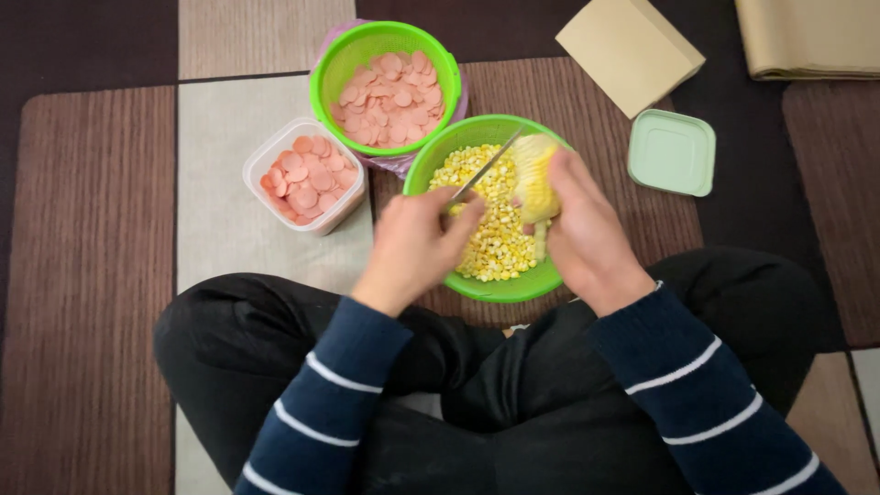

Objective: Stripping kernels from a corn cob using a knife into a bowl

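I sit cross-legged on a rug with a green bowl [431, 165] in front of me, holding loose yellow corn kernels [495, 243]. My left hand [412, 247] grips a knife [486, 167] whose blade angles up and right against a corn cob [533, 174]. My right hand [582, 229] holds that cob upright over the bowl. Both forearms wear dark blue sleeves with white stripes.
A green basket [323, 84] of pink sausage slices stands behind the bowl, and a clear square tub [259, 163] of the same slices sits to its left. A pale green lid [672, 152] lies at right, with tan folded paper [629, 50] beyond it.
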